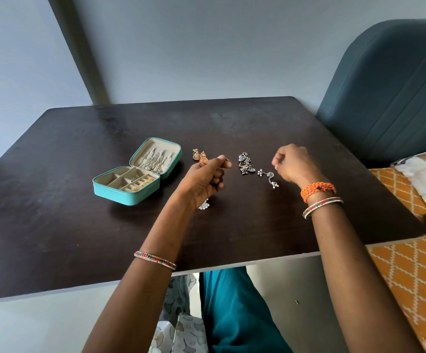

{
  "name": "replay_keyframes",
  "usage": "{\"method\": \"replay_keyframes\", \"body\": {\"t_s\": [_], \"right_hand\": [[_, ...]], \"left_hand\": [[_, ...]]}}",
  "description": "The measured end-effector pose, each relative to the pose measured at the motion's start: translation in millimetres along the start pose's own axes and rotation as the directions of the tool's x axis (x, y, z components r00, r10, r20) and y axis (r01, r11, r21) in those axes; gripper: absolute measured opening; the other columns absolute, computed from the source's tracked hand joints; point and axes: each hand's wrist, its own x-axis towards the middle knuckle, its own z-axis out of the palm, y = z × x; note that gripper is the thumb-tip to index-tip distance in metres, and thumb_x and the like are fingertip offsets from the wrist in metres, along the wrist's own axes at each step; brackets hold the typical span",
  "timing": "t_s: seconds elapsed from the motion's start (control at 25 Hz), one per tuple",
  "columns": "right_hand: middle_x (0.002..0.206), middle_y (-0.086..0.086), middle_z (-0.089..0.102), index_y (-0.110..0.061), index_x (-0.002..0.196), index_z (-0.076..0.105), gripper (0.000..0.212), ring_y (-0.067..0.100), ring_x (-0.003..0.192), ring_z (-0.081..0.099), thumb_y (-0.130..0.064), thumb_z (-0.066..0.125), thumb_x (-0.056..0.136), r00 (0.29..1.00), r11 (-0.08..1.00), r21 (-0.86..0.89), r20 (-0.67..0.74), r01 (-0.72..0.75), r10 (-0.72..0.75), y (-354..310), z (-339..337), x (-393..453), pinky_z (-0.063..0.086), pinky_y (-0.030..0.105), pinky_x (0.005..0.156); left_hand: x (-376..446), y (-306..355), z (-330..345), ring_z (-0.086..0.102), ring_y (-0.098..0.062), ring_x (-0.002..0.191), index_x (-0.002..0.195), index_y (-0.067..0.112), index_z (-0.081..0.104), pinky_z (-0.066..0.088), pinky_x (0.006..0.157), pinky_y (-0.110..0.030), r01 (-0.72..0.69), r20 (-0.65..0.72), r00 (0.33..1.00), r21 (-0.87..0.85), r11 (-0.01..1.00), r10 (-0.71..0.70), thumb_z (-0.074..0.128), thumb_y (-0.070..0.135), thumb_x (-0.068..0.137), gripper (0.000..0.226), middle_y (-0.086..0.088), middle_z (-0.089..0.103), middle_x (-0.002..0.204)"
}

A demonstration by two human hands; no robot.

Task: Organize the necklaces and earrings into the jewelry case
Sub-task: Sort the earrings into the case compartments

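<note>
in the head view the left hand [206,178] pinches a small dark earring [227,161] at its thumb and fingertip, the other fingers curled, above the dark table [232,128] just right of the open teal jewelry case [120,193], while the right hand [294,165] hangs loosely curled over the tangled pile of silver earrings [246,163] and i cannot tell if it holds anything. the pinch looks slight, so the piece could slip or drop into the wrong compartment, and the silver fan earring [204,205] half hidden under the left wrist, like the gold jhumkas [199,155], risks being swept aside
</note>
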Motion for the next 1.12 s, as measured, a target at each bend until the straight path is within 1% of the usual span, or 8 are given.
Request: {"method": "replay_keyframes", "body": {"t_s": [0.16,0.32,0.4,0.48,0.6,0.8,1.0,1.12], "right_hand": [[0.079,0.005,0.064,-0.012,0.075,0.069,0.008,0.025,0.08,0.065,-0.006,0.069,0.081,0.994,0.985,0.14,-0.045,0.104,-0.099,2,9,0,0.051,0.029,0.073],[0.075,0.005,0.067,-0.006,0.069,0.072,0.011,0.019,0.074,0.063,-0.007,0.072,0.08,0.998,0.989,0.137,-0.029,0.064,-0.06,7,21,6,0.049,0.024,0.071],[0.065,0.006,0.063,-0.005,0.066,0.068,0.016,0.016,0.06,0.057,-0.006,0.069,0.082,1.0,0.952,0.306,0.003,0.02,-0.022,10,24,6,0.049,0.024,0.061],[0.061,0.007,0.057,-0.008,0.066,0.063,0.023,0.01,0.048,0.053,0.004,0.061,0.086,0.996,0.778,0.627,0.088,-0.044,-0.014,7,19,0,0.049,0.02,0.05],[0.071,0.008,0.059,-0.009,0.078,0.059,0.021,0.005,0.053,0.058,0.011,0.058,0.085,0.987,0.432,0.902,0.079,-0.01,-0.143,-3,7,-12,0.052,0.018,0.058],[0.074,-0.003,0.071,-0.013,0.088,0.057,0.025,0.007,0.074,0.066,0.011,0.059,0.082,0.971,0.175,0.983,-0.02,0.063,-0.239,-26,-3,-19,0.051,0.018,0.064],[0.08,-0.004,0.072,-0.021,0.085,0.06,0.022,0.009,0.075,0.067,-0.005,0.064,0.07,0.947,-0.193,0.954,0.175,-0.231,-0.268,-45,4,-18,0.049,0.021,0.071],[0.076,-0.002,0.072,-0.019,0.084,0.059,0.019,0.01,0.073,0.069,-0.001,0.06,0.075,0.922,-0.306,0.879,0.293,-0.364,-0.254,-53,12,-10,0.05,0.026,0.075]], "left_hand": [[0,-1,0,0.025,-0.005,0.039,0.073,0.008,0.059,0.028,0.04,-0.016,-0.028,-0.03,0.999,0.013,1.0,0.028,0.049,0.023,0.097,0.03,0.007,0.027,0.043],[2,-3,-1,0.02,-0.005,0.033,0.072,0.01,0.053,0.017,0.037,-0.012,-0.057,-0.103,0.992,0.1,0.993,0.067,0.046,0.02,0.098,0.029,0.008,0.024,0.037],[2,-1,-2,0.017,-0.006,0.031,0.073,0.01,0.05,0.014,0.038,-0.011,-0.091,-0.116,0.987,0.154,0.984,0.11,0.044,0.021,0.098,0.028,0.009,0.022,0.036],[0,1,-4,0.016,-0.006,0.03,0.076,0.01,0.05,0.014,0.039,-0.01,-0.129,-0.11,0.983,0.176,0.976,0.149,0.043,0.022,0.099,0.027,0.009,0.021,0.036],[-3,5,-5,0.016,-0.006,0.031,0.08,0.011,0.053,0.015,0.039,-0.012,-0.178,-0.092,0.976,0.185,0.966,0.198,0.044,0.027,0.099,0.027,0.008,0.022,0.04],[-8,18,-5,0.03,-0.008,0.048,0.078,0.02,0.066,0.027,0.045,-0.018,-0.314,-0.048,0.942,0.222,0.923,0.332,0.056,0.031,0.093,0.022,0.002,0.035,0.061],[-1,32,-8,0.045,-0.018,0.068,0.08,0.018,0.073,0.032,0.056,-0.023,-0.438,0.009,0.892,0.262,0.86,0.451,0.064,0.026,0.088,0.015,-0.007,0.061,0.076],[10,37,-12,0.045,-0.021,0.073,0.077,0.02,0.074,0.03,0.056,-0.025,-0.456,0.028,0.883,0.295,0.84,0.469,0.068,0.026,0.085,0.012,-0.009,0.062,0.074]]}}
